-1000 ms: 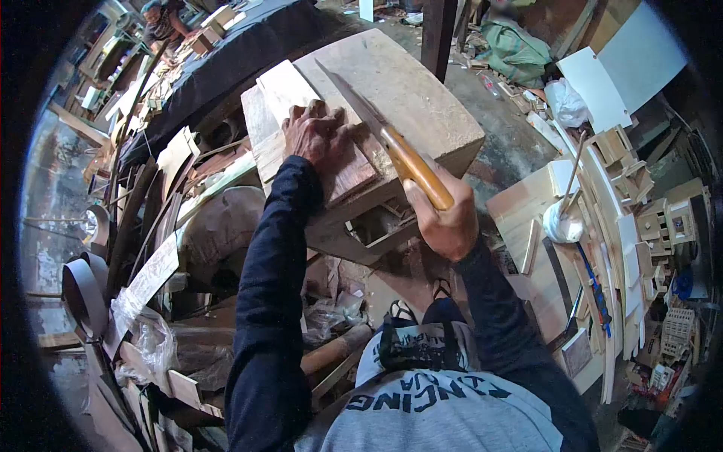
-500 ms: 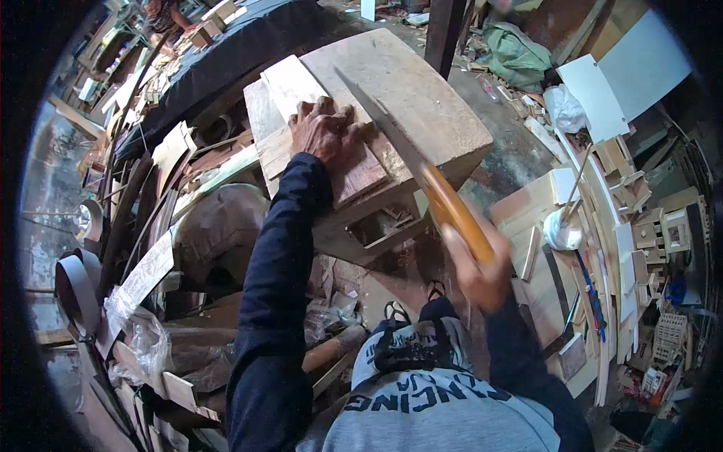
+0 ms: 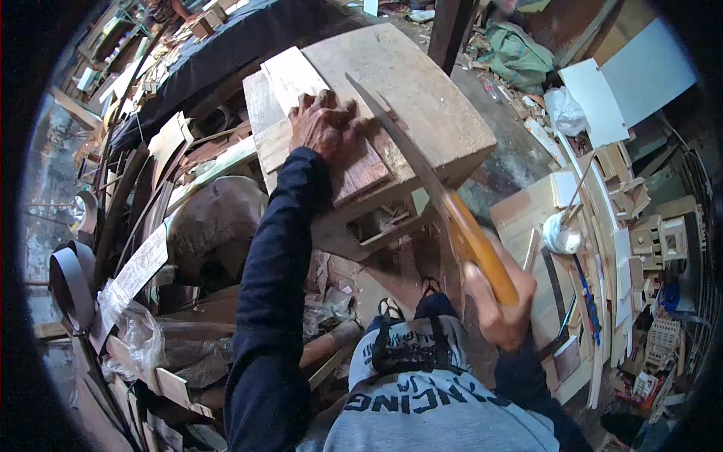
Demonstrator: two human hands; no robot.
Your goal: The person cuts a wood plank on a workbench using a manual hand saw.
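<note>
Right hand (image 3: pixel 501 309): grip wrapped tight round the orange handle of the saw (image 3: pixel 410 151). It sits low, close to your body, off the near edge of the worktop (image 3: pixel 437 90).

The blade runs diagonally across the worktop, along the right edge of the reddish board (image 3: pixel 361 177). The tip is up near the middle of the worktop.

Left hand (image 3: pixel 324 124): flat on the far end of that board, fingers spread, pressing down and pinching nothing. Your fingertips reach the pale plank (image 3: pixel 282 75) just beside it.

Progress, my read: cut under way, not through. The board looks to be in one piece, and I see no offcut beside the blade. The blade hides the kerf, so I can't tell its depth or how much is left.
</note>
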